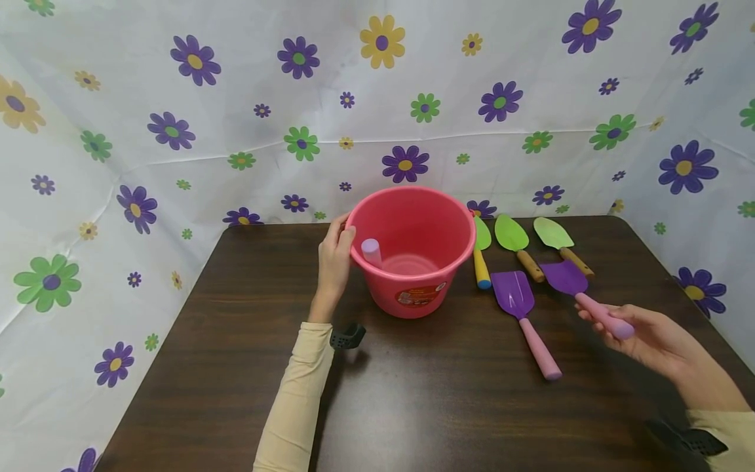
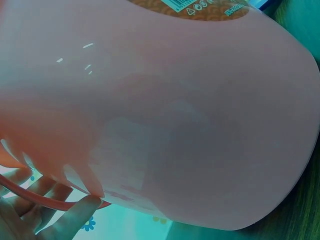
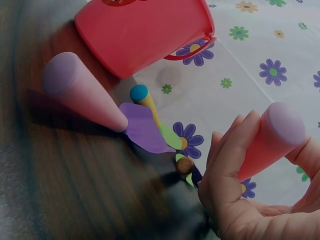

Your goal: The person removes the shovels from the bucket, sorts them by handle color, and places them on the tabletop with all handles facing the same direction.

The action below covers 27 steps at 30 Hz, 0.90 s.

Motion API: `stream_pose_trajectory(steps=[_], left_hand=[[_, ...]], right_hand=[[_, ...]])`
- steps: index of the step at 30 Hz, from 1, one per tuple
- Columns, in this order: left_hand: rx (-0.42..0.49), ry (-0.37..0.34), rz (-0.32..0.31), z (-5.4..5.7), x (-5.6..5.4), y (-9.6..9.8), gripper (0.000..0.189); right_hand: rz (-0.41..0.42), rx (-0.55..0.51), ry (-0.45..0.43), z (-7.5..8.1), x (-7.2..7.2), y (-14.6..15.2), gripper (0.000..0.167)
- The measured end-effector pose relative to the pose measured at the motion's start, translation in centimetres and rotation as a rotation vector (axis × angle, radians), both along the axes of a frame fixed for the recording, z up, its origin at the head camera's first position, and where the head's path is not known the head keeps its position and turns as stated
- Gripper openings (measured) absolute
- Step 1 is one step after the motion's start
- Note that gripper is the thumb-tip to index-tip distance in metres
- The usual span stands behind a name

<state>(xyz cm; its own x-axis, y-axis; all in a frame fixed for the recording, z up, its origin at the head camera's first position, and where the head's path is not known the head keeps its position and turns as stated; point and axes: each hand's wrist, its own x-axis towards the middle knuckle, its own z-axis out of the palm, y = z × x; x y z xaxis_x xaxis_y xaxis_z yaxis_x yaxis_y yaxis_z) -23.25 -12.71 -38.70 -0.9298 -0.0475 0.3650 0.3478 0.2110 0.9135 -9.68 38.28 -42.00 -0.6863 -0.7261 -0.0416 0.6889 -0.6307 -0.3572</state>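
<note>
At the back middle of the table stands a pink bucket (image 1: 407,295), upright. My left hand (image 1: 333,265) grips its left rim, thumb over the edge; the bucket's wall fills most of the left wrist view. A pink handle end (image 1: 371,249) shows inside the bucket; the rest of that tool is hidden. On the right, my right hand (image 1: 655,337) holds a toy trowel (image 1: 565,278) by its pink handle, its purple blade pointing away from me. Between the bucket and that hand lies a flat purple spatula-like shovel (image 1: 514,294) with a pink handle.
Right of the bucket lie three green-bladed trowels: one with a yellow and blue handle (image 1: 482,265), and two with wooden handles, the middle one (image 1: 510,233) and the rightmost one (image 1: 553,232). A flower-printed cloth (image 1: 236,98) hangs behind the dark wooden table (image 1: 425,393).
</note>
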Motion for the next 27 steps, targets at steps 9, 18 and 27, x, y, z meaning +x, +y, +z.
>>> stream_pose_trajectory(steps=[9, 18, 27], left_hand=[[0.005, -0.003, -0.003, 0.0, -0.1, -0.1, 0.049], [0.012, -0.005, -0.014, 0.0, -0.1, 0.0, 0.047], [0.016, -0.011, -0.011, 0.0, -0.1, 0.0, 0.048]], right_hand=[[0.002, 0.017, -0.001, -0.6, 0.7, 0.2, 0.064], [0.003, 0.041, 0.002, -0.9, 1.0, 0.1, 0.069], [-0.01, 0.13, -0.032, -1.1, 1.4, 0.4, 0.066]])
